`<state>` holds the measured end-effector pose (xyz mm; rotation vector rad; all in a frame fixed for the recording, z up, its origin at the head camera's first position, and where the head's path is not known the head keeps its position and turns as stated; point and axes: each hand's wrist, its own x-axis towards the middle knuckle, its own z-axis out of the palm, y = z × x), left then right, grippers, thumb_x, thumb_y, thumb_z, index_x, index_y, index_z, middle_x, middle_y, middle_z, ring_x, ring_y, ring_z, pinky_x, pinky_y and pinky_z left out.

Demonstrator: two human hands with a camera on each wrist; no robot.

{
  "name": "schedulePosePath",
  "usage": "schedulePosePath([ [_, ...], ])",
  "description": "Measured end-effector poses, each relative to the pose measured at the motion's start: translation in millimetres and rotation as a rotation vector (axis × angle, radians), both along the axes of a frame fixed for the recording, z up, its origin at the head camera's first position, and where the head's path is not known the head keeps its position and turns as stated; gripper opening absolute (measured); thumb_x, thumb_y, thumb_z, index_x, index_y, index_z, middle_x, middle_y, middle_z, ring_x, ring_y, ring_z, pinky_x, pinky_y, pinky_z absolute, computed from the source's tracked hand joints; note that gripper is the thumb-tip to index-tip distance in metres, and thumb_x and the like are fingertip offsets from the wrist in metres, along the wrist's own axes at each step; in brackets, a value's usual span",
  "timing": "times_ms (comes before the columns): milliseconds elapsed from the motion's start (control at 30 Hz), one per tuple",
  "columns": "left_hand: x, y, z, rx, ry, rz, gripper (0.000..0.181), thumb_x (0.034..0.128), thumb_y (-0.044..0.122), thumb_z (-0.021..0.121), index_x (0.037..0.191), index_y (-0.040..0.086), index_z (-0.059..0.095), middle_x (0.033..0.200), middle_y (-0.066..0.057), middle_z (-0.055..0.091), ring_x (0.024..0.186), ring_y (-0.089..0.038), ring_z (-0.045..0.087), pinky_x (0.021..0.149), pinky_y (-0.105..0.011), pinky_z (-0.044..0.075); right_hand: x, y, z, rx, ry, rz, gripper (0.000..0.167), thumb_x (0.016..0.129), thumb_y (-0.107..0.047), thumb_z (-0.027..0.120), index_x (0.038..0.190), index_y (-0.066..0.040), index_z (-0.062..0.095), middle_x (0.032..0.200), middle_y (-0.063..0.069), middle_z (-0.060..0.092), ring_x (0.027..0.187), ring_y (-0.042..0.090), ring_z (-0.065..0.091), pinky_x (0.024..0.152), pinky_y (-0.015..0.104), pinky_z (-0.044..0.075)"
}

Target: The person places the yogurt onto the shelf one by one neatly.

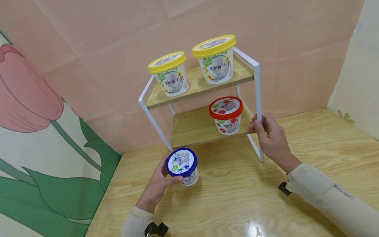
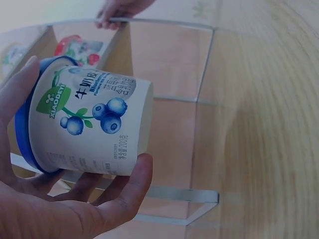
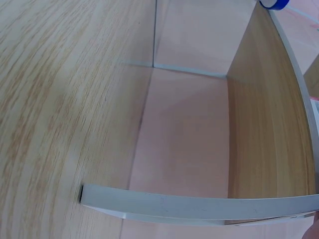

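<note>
My left hand [image 1: 158, 184] grips a blue-lidded yogurt cup [image 1: 182, 163] in front of the rack's lower left corner. Blueberries are printed on that cup's side, as the left wrist view shows. With my right hand [image 1: 272, 138] I hold the right front post of a two-tier rack [image 1: 201, 85], which has white metal frames and wooden shelves. A red-lidded cup [image 1: 226, 115] sits toward the right of the lower shelf. On the upper shelf stand two yellow-lidded cups, one on the left [image 1: 170, 74] and another on the right [image 1: 216, 59].
The rack stands on a light wooden table [image 1: 225, 200] near a wall draped in pink cloth [image 1: 118, 65]. At the left is a panel with a painted tulip [image 1: 26, 92]. A pale wall [image 1: 361, 82] borders the table's right side.
</note>
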<state>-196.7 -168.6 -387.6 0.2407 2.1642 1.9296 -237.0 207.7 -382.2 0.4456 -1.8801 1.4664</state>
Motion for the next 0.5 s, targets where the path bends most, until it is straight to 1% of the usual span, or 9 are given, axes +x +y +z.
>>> schedulePosePath([
  [300,0.8,-0.3,5.2,0.027,-0.003,0.003,0.093,0.0773,0.010,0.084,0.153,0.030,0.032,0.155,-0.005,0.038,0.141,-0.031,0.036,0.117,-0.054,0.032,-0.9,-0.6,-1.6,0.014,0.004,-0.003,0.017,0.103,-0.004,0.047,0.112,0.007,0.056,0.090,-0.010,0.063,0.082,-0.001,0.065,0.075,0.010,0.055],
  [500,-0.7,-0.1,11.3,0.050,0.029,0.014,0.094,0.0758,0.011,0.085,0.152,0.030,0.033,0.155,-0.005,0.038,0.142,-0.031,0.034,0.119,-0.056,0.028,-1.7,0.2,-2.2,0.027,0.020,-0.002,0.017,0.103,-0.004,0.047,0.113,0.008,0.055,0.090,-0.009,0.063,0.081,-0.002,0.065,0.075,0.009,0.054],
])
